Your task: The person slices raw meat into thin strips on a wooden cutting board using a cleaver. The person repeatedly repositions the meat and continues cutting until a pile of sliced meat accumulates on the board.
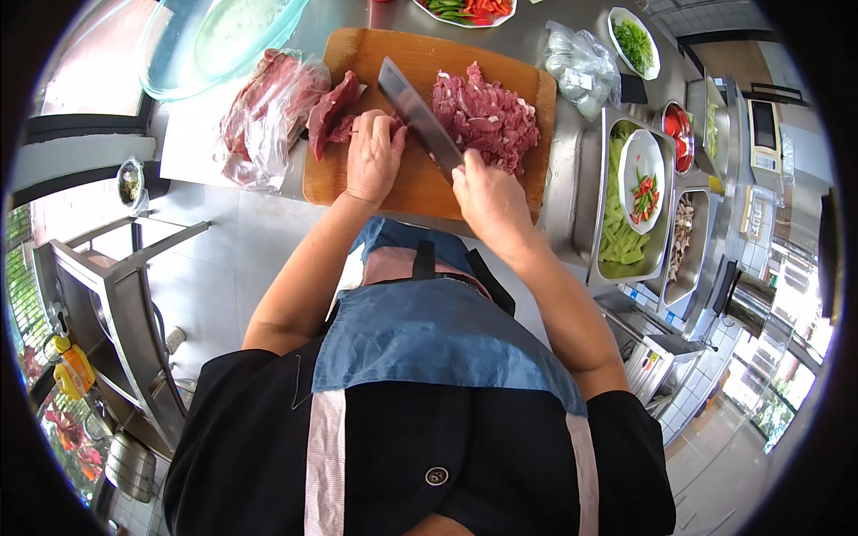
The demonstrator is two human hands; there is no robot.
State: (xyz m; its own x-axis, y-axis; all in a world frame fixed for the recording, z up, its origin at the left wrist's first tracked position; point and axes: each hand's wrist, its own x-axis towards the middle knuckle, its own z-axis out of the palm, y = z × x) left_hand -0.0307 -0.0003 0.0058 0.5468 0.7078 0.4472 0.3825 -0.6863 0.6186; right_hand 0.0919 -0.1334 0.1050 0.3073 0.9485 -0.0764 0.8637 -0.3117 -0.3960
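My right hand (491, 199) grips the handle of a cleaver (419, 117), its broad blade slanting up and left over a wooden cutting board (335, 181). On a small piece of raw red meat (340, 129) rests my left hand (373, 157), fingers bent, just left of the blade. A larger strip of meat (336, 107) lies at the board's left side. To the right of the blade is a pile of sliced raw meat (486, 120). A big chunk of meat partly wrapped in a plastic bag (278, 120) sits beyond the board's left edge.
A clear bluish basin (151, 60) stands at upper left. Plates of cut peppers (462, 20) and chopped greens (632, 43), plus a plastic bag (583, 70), lie behind. Steel pans of celery (620, 248) and sliced mushrooms (682, 228) stand right; a plate (633, 157) rests over the celery.
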